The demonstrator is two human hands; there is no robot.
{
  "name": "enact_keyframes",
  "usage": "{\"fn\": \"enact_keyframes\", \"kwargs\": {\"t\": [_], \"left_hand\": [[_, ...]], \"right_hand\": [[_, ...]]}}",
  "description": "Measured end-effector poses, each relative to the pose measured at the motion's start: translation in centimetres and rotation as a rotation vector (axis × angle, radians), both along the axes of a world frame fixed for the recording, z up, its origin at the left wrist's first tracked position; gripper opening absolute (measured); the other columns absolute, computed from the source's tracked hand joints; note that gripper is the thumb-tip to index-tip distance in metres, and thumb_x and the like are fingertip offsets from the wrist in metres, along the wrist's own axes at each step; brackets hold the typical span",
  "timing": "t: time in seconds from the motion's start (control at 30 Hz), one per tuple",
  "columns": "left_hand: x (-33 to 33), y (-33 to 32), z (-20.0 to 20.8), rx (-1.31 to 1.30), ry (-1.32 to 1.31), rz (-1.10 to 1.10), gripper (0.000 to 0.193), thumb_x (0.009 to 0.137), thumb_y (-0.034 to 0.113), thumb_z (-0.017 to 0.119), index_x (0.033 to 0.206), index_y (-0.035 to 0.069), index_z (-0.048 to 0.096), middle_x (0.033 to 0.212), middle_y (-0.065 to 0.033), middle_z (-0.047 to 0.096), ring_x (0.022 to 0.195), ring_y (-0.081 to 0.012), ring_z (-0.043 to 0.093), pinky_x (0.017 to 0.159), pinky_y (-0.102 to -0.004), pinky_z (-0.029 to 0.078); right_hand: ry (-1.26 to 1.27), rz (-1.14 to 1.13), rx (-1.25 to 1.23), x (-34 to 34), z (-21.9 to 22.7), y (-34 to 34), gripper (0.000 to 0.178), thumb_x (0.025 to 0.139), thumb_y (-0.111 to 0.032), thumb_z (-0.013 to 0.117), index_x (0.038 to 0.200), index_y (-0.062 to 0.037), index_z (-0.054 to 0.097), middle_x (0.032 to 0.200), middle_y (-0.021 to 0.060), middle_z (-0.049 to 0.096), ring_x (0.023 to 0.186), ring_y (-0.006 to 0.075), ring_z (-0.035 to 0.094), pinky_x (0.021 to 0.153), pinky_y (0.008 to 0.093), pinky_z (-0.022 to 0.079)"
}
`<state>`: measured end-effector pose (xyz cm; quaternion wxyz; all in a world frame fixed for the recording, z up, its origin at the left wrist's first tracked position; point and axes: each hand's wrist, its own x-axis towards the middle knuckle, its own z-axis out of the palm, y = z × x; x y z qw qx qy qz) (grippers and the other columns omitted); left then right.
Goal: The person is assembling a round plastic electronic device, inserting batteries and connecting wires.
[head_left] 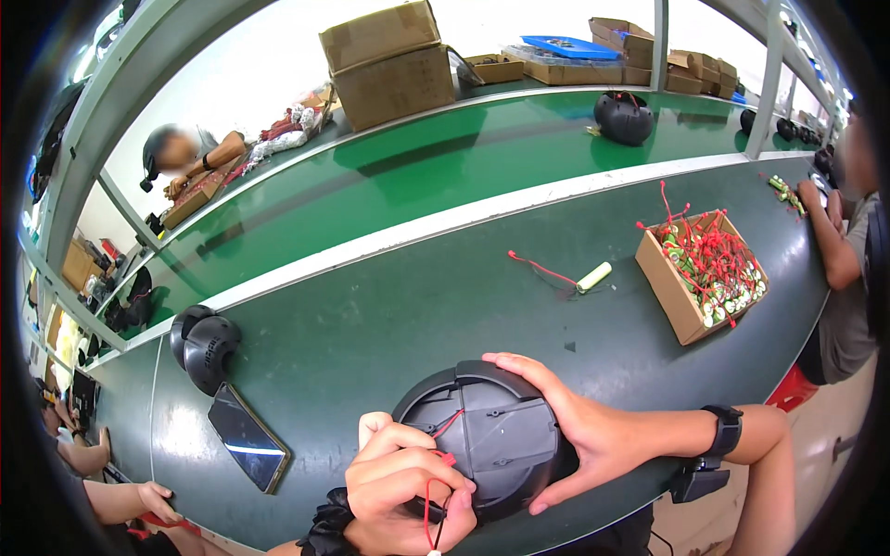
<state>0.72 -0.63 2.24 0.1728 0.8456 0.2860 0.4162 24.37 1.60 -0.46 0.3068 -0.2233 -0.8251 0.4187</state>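
Note:
A round black plastic housing rests on the table close in front of me, its open side with a flat panel facing up. My right hand is wrapped round its right rim, thumb at the near side and fingers at the far side. At the housing's left part, my left hand is closed with its fingertips pinched on thin red and black wires. A small red connector shows by those fingers, and a red wire runs inside the housing. The curled fingers hide part of the wires.
A cardboard box of green battery cells with red leads stands at the right. One loose cell lies left of it. A phone and black curved shells are at the left. Beyond, a green conveyor belt carries another black housing. Co-workers sit on both sides.

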Motion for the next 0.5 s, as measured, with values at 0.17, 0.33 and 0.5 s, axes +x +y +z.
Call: {"fn": "enact_keyframes", "kwargs": {"t": [0.17, 0.33, 0.5], "left_hand": [[0.21, 0.0, -0.14, 0.012, 0.01, 0.011, 0.019, 0.056, 0.001, 0.063, 0.06, 0.015, 0.051, 0.068, 0.0089, 0.066, 0.065, -0.014, 0.047, 0.069, -0.0318, 0.031], [0.25, -0.1, 0.06, 0.002, 0.027, 0.001, 0.018, 0.058, 0.0, 0.061, 0.06, 0.015, 0.051, 0.067, 0.0078, 0.066, 0.065, -0.0144, 0.046, 0.07, -0.0326, 0.031], [0.2, -0.56, -0.17, -0.01, -0.039, 0.063, 0.014, 0.068, 0.003, 0.056, 0.057, 0.012, 0.053, 0.058, 0.006, 0.061, 0.063, -0.015, 0.045, 0.068, -0.0336, 0.031]], "right_hand": [[-0.026, 0.031, -0.028, 0.31, 0.33, 0.0, 0.12, 0.066, -0.034, 0.084, 0.143, 0.0028, 0.0, 0.147, 0.0249, 0.01, 0.138, 0.0366, 0.016, 0.111, 0.0422, 0.024], [-0.05, 0.034, -0.029, 0.4, 0.29, 0.04, 0.121, 0.066, -0.035, 0.084, 0.143, 0.0026, -0.001, 0.148, 0.0249, 0.009, 0.139, 0.0358, 0.016, 0.111, 0.0423, 0.024], [0.044, 0.037, -0.08, -0.26, -0.49, -0.32, 0.122, 0.066, -0.033, 0.084, 0.143, 0.0026, -0.003, 0.147, 0.0247, 0.008, 0.139, 0.0362, 0.013, 0.112, 0.0422, 0.021]]}}
